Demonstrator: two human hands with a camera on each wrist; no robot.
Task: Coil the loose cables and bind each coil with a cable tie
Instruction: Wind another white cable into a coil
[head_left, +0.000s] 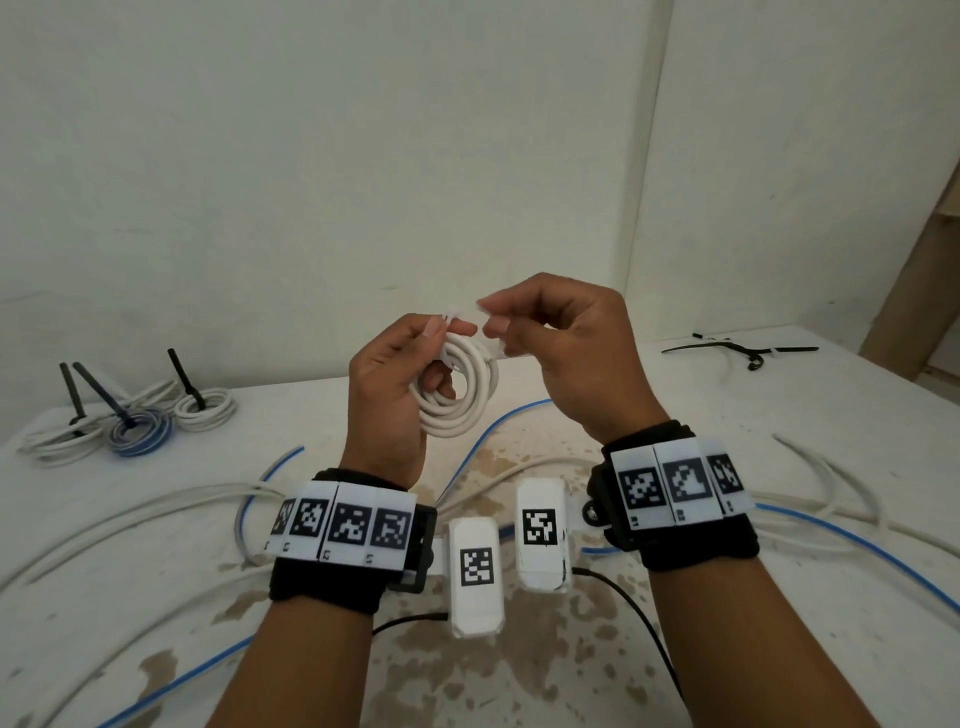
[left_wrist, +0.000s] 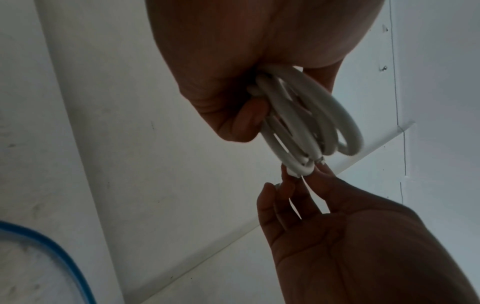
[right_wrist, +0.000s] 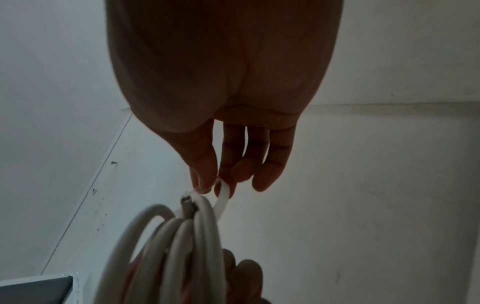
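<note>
My left hand (head_left: 447, 332) holds a small white cable coil (head_left: 457, 389) upright above the table, fingers curled through its middle. A white cable tie (head_left: 453, 315) loops over the top of the coil. My right hand (head_left: 493, 325) pinches the tie's tail between thumb and forefinger, close to the left thumb. In the left wrist view the coil (left_wrist: 311, 115) hangs from my left hand (left_wrist: 246, 115), and the right hand (left_wrist: 298, 185) holds the tie (left_wrist: 309, 191) beneath it. In the right wrist view, my right hand (right_wrist: 207, 185) pinches the tie (right_wrist: 223, 193) just above the coil (right_wrist: 182, 246).
Three bound coils (head_left: 130, 421) with black ties sticking up lie at the back left of the stained white table (head_left: 519, 675). Spare black ties (head_left: 737, 353) lie at the back right. Loose white cables (head_left: 156, 504) and blue cables (head_left: 857, 540) sprawl under both wrists.
</note>
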